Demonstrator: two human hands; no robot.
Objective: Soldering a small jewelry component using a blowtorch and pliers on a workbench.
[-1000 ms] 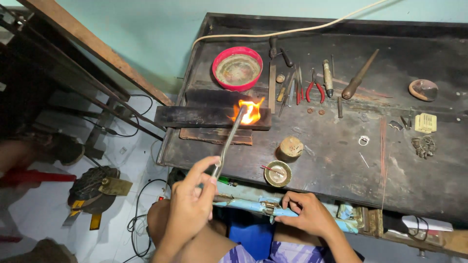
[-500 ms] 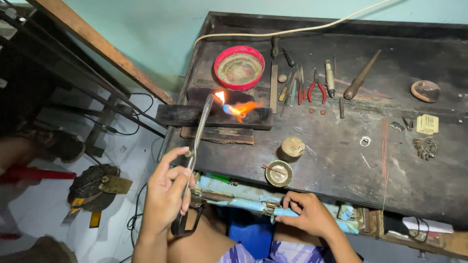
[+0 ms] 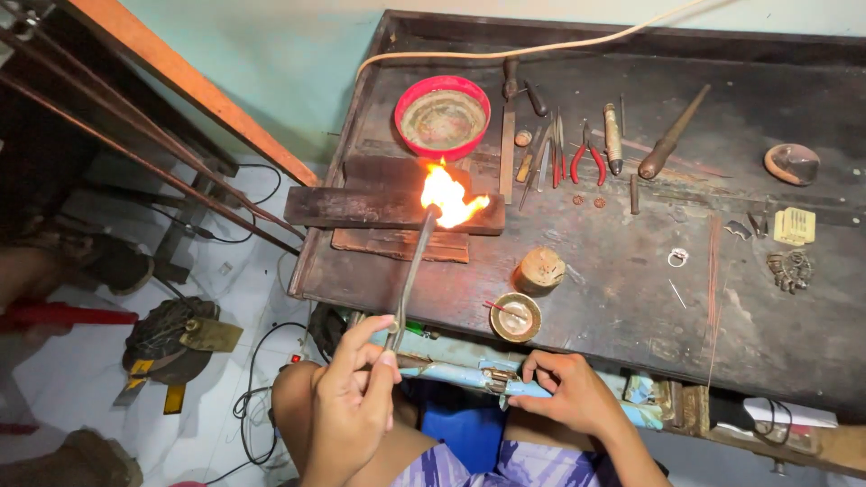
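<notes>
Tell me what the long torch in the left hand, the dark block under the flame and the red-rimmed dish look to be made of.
The torch in the left hand looks like dull grey metal: thin, straight, faintly shiny. The block seems to be charred wood or charcoal: matt black, flat, with rough edges. The dish has a glossy red rim, perhaps plastic or enamel, and a tarnished, brassy-looking inside; which one cannot be told.

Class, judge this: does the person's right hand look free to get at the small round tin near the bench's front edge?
Probably yes. The right hand rests on the pale blue bar just below the round tin, with nothing between them.
</notes>
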